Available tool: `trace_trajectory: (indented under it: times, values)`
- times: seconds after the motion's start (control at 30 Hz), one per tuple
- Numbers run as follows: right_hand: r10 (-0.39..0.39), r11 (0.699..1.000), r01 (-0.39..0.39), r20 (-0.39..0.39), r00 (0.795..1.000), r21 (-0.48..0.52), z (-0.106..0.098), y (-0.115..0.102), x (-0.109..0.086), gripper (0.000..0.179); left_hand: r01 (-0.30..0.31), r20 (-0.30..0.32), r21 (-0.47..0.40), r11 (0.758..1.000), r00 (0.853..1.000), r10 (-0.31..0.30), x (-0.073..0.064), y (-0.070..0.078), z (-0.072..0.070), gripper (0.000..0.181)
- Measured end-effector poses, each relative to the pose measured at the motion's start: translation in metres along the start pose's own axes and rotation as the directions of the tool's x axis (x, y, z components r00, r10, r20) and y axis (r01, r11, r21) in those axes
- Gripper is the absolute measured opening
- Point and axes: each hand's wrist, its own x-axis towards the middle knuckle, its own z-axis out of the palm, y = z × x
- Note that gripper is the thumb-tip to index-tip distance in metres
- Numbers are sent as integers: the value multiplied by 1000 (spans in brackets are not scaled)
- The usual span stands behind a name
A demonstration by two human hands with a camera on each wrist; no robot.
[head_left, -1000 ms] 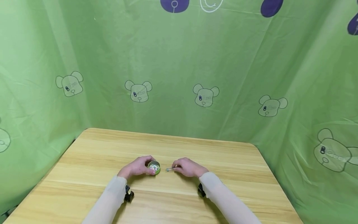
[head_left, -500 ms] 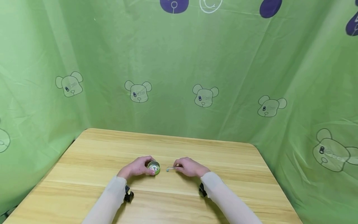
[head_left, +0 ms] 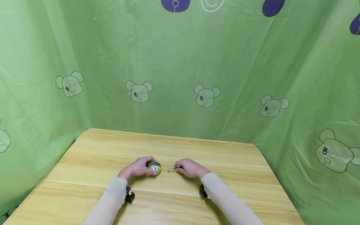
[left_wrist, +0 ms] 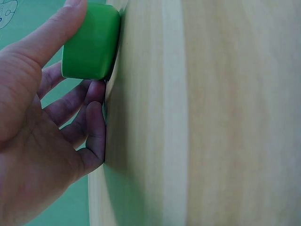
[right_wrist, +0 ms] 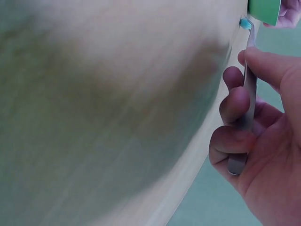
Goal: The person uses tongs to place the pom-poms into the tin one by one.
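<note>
My left hand (head_left: 137, 167) holds a small round green tin (head_left: 158, 172) by its side, with the thumb near me and the fingers behind. The tin stands upright and open-topped on the table, with small pale and pinkish pieces (head_left: 154, 169) inside, too small to make out. In the left wrist view its smooth green wall (left_wrist: 94, 44) shows beside the thumb. My right hand (head_left: 191, 168) grips metal tweezers (right_wrist: 250, 87) with bent tips. At those tips is a small turquoise bead-like piece (right_wrist: 245, 23), just right of the tin; whether the tips pinch it I cannot tell.
The wood-grain table (head_left: 118, 147) spreads around both hands. Green curtains (head_left: 174, 62) with bear-face prints hang behind it and at both sides. A black wrist camera (head_left: 129, 195) is strapped to the left forearm, another (head_left: 203, 191) to the right.
My right hand and the tweezers have shifted only slightly, right and then back a little. The turquoise piece stays by the tips. My left hand and the tin have kept their place.
</note>
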Motion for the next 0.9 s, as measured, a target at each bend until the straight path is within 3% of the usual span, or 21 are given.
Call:
trace_trajectory:
  times: [0.9]
  values:
    - [10, 995, -5, -50, 999, 103, -13, 1, -3, 17, 12, -1, 14, 1000, 1000, -12, -2, 4, 0, 44]
